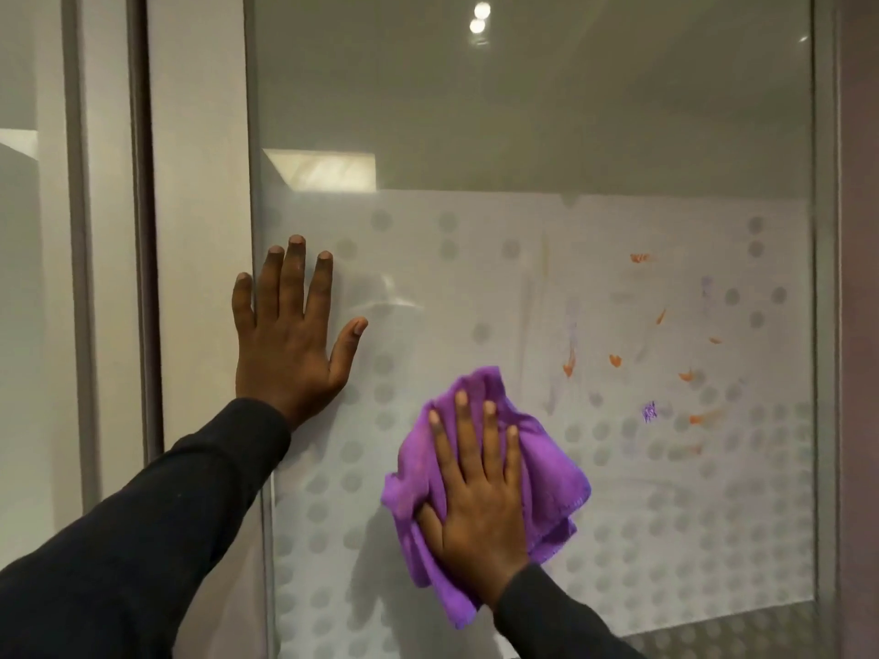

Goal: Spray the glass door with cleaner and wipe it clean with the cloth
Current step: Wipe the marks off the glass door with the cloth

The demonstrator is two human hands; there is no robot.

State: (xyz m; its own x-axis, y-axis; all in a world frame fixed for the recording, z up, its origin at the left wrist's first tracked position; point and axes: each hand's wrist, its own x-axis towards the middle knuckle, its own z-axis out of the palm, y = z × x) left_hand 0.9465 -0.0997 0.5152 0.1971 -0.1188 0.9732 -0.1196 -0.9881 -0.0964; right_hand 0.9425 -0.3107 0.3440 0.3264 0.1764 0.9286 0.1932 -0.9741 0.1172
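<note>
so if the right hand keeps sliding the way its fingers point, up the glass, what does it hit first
The right hand, pressed flat on the crumpled purple cloth, points up and slightly left. That path over the frosted dotted glass door looks free; the orange smudges lie off to its right.

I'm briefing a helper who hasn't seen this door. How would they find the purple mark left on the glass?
Start at the frosted, dotted band of the glass door. Look right of the purple cloth under the right hand, slightly higher. The purple mark is a small scribble, the only vivid purple one among the orange smears.
</note>
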